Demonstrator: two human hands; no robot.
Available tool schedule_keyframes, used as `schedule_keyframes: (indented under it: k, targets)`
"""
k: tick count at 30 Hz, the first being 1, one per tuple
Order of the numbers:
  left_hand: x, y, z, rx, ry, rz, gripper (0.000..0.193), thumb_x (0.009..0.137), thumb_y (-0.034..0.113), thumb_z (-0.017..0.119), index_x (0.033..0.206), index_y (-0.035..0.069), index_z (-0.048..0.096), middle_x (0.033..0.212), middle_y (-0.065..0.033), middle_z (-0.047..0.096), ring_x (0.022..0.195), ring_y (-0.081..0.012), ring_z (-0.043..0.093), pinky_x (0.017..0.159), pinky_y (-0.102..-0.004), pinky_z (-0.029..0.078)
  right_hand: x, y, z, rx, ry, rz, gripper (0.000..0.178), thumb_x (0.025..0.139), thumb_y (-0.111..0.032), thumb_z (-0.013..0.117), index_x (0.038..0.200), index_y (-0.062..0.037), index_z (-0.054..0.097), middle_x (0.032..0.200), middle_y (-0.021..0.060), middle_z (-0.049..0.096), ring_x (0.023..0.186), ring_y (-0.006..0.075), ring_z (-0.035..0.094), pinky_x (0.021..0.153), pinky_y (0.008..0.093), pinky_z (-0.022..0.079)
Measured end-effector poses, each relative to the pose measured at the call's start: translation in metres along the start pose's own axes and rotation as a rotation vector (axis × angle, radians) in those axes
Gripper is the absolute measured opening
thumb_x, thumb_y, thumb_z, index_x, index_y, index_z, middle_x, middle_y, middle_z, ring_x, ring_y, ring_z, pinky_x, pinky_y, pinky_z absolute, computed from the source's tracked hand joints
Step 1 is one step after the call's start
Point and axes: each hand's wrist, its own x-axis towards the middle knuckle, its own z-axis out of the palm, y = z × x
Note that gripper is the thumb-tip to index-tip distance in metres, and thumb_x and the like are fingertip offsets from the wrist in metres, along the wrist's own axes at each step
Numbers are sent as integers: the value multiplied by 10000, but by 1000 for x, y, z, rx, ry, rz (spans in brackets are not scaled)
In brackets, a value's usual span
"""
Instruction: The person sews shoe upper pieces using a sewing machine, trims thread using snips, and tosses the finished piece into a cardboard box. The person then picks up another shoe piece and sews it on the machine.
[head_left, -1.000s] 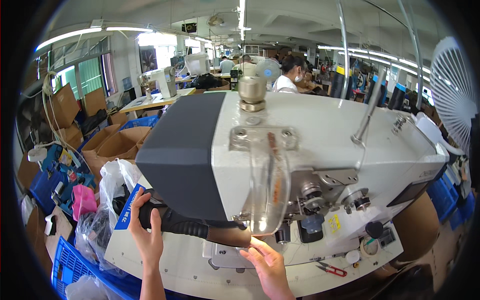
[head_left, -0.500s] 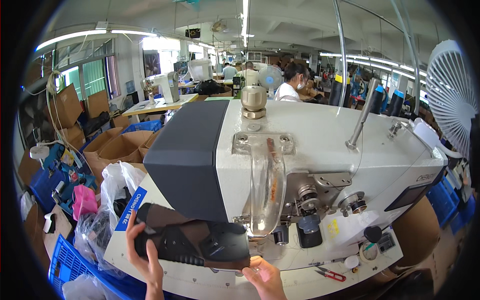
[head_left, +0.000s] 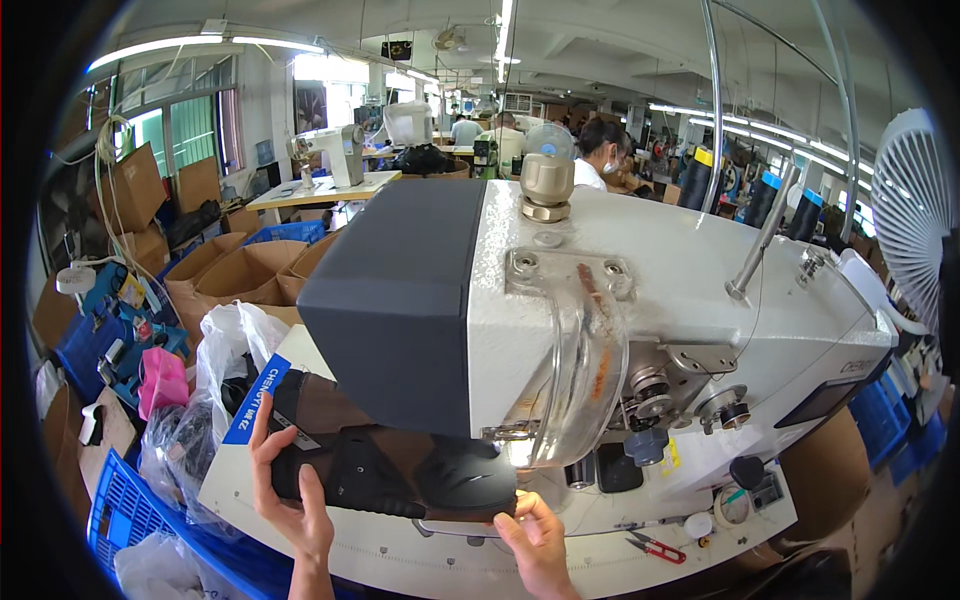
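A black and dark brown shoe upper [head_left: 380, 468] with moulded patches lies level between both hands, in front of a white sewing machine [head_left: 680, 255] with a dark grey head cover [head_left: 390, 300]. Its left end rests in my left hand [head_left: 303, 510], fingers curled over the far side and thumb on the near side. At the right end my right hand [head_left: 538, 545] pinches the edge between thumb and fingers. That end is just below the machine's lit needle area, and a clear plastic guard [head_left: 585, 390] hides the needle itself.
Red-handled thread snips [head_left: 658, 547] lie on the machine table [head_left: 400, 560] to the right, near a tape roll [head_left: 735, 505]. Plastic bags [head_left: 185, 450] and a blue crate [head_left: 125, 510] stand left. Cardboard boxes [head_left: 250, 275] sit behind, and a white fan [head_left: 915, 210] at far right.
The view has shifted, so the machine appears farther right. The shoe upper has tilted a little, and a pale label by my left fingers now shows. Both hands keep their hold.
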Motion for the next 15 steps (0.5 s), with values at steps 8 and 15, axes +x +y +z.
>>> schedule_keyframes:
  k: [8,15]
  targets:
    - [-3,-6,0,-1,5,-36,309,750,97,502,1013,-54,563,1343,-275,458,1244,-351,448,1050,-441,317,-1,0,2,11,8,23,74,898,-52,588,944,-60,531,1035,14,565,932,80,508,821,234,410]
    - [1,-15,3,-5,-4,-3,300,780,130,512,1017,-46,565,1331,-272,475,1244,-341,451,1050,-427,309,-3,2,10,-12,58,-35,79,898,-47,591,931,-57,520,947,1,560,859,66,513,749,213,414]
